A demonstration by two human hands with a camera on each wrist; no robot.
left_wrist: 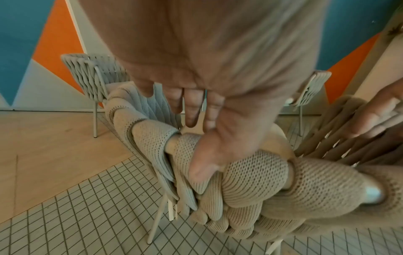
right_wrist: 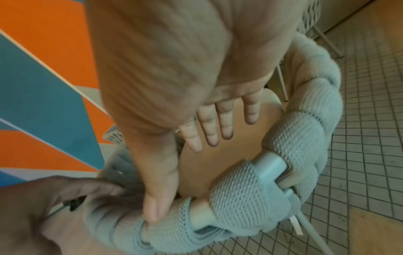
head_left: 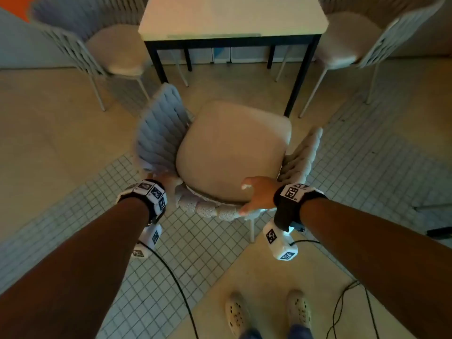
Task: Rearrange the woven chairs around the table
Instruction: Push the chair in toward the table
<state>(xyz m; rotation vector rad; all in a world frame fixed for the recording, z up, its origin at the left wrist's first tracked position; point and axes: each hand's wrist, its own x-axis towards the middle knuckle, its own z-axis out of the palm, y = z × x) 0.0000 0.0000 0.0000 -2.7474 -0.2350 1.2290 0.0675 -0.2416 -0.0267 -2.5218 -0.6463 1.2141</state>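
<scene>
Both hands rest on the back rail of the chair (head_left: 232, 152). The left hand (left_wrist: 209, 110) has its thumb (left_wrist: 205, 165) laid over the rail and its fingers straight down the inner side; the right hand (right_wrist: 196, 110) does the same, thumb on the rail, fingers spread flat above the seat. Neither hand is closed round the rail. To move the chair well, I judge it best to curl the fingers under the rail first, then push evenly from both hands so it does not swing. The chair is pale, with thick knitted straps wound round a tube frame and a smooth seat pad, and faces the table (head_left: 232, 18) beyond the hands.
</scene>
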